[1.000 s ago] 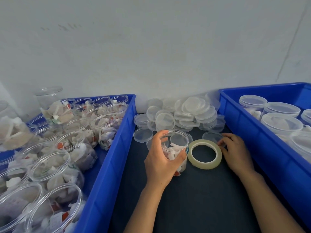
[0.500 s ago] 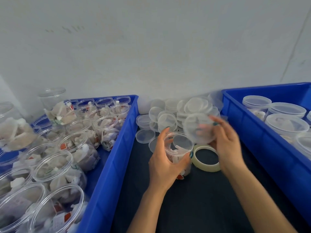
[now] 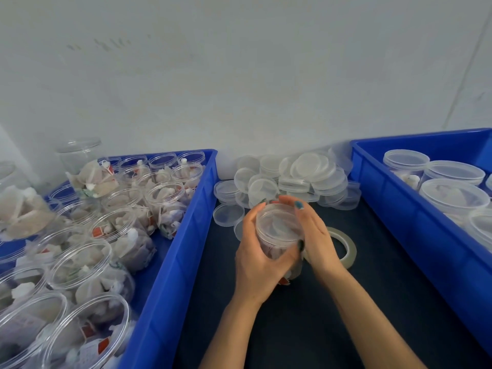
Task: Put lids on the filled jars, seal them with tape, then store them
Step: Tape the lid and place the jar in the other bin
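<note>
Together left hand [image 3: 257,262] and right hand [image 3: 319,239] grip one lidded jar [image 3: 277,229] beside one tape roll [image 3: 349,249].

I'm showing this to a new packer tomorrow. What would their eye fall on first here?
Dead centre, the left hand grips a filled jar while the right hand holds a clear lid on its mouth, a tape roll lying just right of them. Bright blue bins flank them: the left bin crowded with open filled jars, the right bin holding lidded ones. Spare lids are piled by the wall behind.
</note>
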The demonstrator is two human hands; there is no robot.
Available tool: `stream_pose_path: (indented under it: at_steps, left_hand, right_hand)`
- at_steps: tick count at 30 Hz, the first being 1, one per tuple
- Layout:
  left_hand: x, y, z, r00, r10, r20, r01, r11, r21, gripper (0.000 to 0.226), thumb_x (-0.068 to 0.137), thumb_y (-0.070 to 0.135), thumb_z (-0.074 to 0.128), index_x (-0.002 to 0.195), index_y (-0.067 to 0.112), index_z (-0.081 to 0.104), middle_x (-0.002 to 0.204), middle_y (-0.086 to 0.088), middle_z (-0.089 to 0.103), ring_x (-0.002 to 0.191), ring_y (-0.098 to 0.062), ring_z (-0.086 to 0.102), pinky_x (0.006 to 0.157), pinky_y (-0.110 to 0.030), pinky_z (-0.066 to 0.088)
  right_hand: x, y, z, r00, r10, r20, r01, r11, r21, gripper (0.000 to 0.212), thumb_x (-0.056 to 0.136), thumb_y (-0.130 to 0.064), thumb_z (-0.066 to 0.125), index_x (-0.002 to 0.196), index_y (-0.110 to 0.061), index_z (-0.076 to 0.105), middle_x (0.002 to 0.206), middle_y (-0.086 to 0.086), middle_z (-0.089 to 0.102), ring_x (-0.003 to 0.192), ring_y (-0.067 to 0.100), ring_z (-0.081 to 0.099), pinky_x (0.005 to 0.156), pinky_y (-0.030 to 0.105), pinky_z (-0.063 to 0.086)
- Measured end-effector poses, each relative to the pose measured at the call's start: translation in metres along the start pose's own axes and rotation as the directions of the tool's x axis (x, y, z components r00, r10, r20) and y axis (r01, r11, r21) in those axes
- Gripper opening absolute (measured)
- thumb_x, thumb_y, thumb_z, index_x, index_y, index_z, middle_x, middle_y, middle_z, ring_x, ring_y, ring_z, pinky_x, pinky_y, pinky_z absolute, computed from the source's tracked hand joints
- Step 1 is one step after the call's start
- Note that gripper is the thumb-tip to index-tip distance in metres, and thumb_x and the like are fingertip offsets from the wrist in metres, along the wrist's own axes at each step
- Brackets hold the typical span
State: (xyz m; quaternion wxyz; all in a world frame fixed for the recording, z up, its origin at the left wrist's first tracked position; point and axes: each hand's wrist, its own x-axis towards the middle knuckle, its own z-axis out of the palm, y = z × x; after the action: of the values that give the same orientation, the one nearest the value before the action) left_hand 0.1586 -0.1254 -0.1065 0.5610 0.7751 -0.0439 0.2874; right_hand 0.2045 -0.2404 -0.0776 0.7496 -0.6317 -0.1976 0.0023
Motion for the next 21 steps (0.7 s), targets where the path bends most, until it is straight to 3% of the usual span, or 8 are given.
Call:
stream_pose_path:
  at_steps: [1, 3, 5, 6, 8, 10, 14, 21]
  left_hand:
    - [0.000, 0.001, 0.000, 1.000, 0.004, -0.013, -0.004, 1.000, -0.010, 0.085, 0.071, 0.056, 0.083, 0.142, 0.038, 0.040, 0.137, 0.020, 0.054, 0.127, -0.006, 0.055, 0.097, -0.023, 0.052]
    - [0.001, 0.002, 0.002, 0.999, -0.003, -0.037, 0.002, 1.000, -0.010, 0.082, 0.069, 0.058, 0.083, 0.136, 0.037, 0.042, 0.133, 0.017, 0.057, 0.123, -0.007, 0.058, 0.095, -0.028, 0.054]
    - [0.001, 0.005, 0.003, 0.998, -0.020, -0.056, 0.020, 1.000, 0.002, 0.085, 0.064, 0.068, 0.082, 0.133, 0.039, 0.042, 0.131, 0.017, 0.057, 0.121, -0.006, 0.058, 0.092, -0.028, 0.055]
    - [0.000, 0.006, 0.004, 0.998, -0.021, -0.062, 0.021, 1.000, 0.010, 0.087, 0.062, 0.071, 0.082, 0.132, 0.039, 0.041, 0.130, 0.017, 0.057, 0.121, -0.005, 0.058, 0.091, -0.025, 0.054]
    - [0.000, 0.006, 0.004, 0.999, -0.006, -0.053, 0.008, 1.000, 0.029, 0.087, 0.063, 0.060, 0.086, 0.133, 0.038, 0.039, 0.130, 0.017, 0.056, 0.121, -0.006, 0.057, 0.090, -0.022, 0.053]
    - [0.000, 0.004, 0.003, 0.999, 0.012, -0.035, -0.010, 0.999, 0.045, 0.083, 0.067, 0.048, 0.085, 0.135, 0.037, 0.040, 0.131, 0.015, 0.056, 0.122, -0.008, 0.056, 0.091, -0.020, 0.052]
    - [0.001, 0.002, 0.002, 1.000, -0.003, -0.004, 0.003, 1.000, -0.011, 0.065, 0.070, 0.049, 0.081, 0.126, 0.037, 0.049, 0.128, 0.013, 0.058, 0.124, -0.013, 0.055, 0.096, -0.028, 0.052]
    - [0.006, 0.006, -0.003, 0.992, -0.100, -0.082, 0.092, 0.992, -0.088, 0.064, 0.060, 0.065, 0.080, 0.113, 0.043, 0.050, 0.115, 0.027, 0.060, 0.114, 0.000, 0.058, 0.085, -0.012, 0.048]
  right_hand:
    - [-0.002, 0.004, -0.004, 1.000, 0.015, 0.023, -0.016, 0.999, 0.037, 0.034, 0.103, -0.046, 0.046, 0.129, -0.030, 0.062, 0.128, -0.008, 0.068, 0.121, 0.008, 0.061, 0.106, 0.037, 0.047]
    - [-0.005, 0.011, -0.012, 0.993, 0.037, 0.112, -0.042, 0.998, 0.038, 0.069, 0.083, -0.074, 0.057, 0.137, -0.032, 0.054, 0.133, -0.009, 0.064, 0.126, 0.008, 0.059, 0.106, 0.032, 0.048]
    - [-0.005, 0.015, -0.019, 0.972, 0.058, 0.229, -0.054, 0.998, -0.024, 0.107, 0.058, -0.088, 0.068, 0.141, -0.025, 0.050, 0.134, -0.008, 0.064, 0.127, 0.009, 0.058, 0.103, 0.026, 0.048]
    - [-0.005, 0.015, -0.023, 0.954, 0.076, 0.289, -0.071, 0.997, -0.028, 0.114, 0.051, -0.087, 0.072, 0.142, -0.023, 0.048, 0.136, -0.006, 0.063, 0.129, 0.012, 0.057, 0.104, 0.027, 0.048]
    - [-0.005, 0.013, -0.031, 0.911, 0.127, 0.391, -0.137, 0.991, -0.001, 0.113, 0.051, -0.073, 0.084, 0.144, -0.024, 0.043, 0.140, -0.001, 0.060, 0.132, 0.016, 0.055, 0.105, 0.028, 0.048]
    - [-0.004, 0.014, -0.039, 0.870, 0.172, 0.462, -0.174, 0.984, -0.039, 0.105, 0.058, -0.047, 0.093, 0.146, -0.025, 0.040, 0.140, 0.000, 0.060, 0.132, 0.018, 0.055, 0.103, 0.029, 0.049]
    - [-0.006, 0.023, -0.039, 0.905, 0.212, 0.368, -0.127, 0.962, -0.241, 0.083, 0.065, -0.006, 0.090, 0.133, -0.032, 0.050, 0.119, -0.012, 0.070, 0.114, 0.010, 0.065, 0.087, 0.017, 0.052]
    - [-0.007, 0.027, -0.028, 0.951, 0.140, 0.275, -0.058, 0.956, -0.286, 0.080, 0.066, -0.006, 0.092, 0.132, -0.030, 0.055, 0.120, -0.014, 0.069, 0.114, 0.006, 0.064, 0.093, 0.020, 0.052]
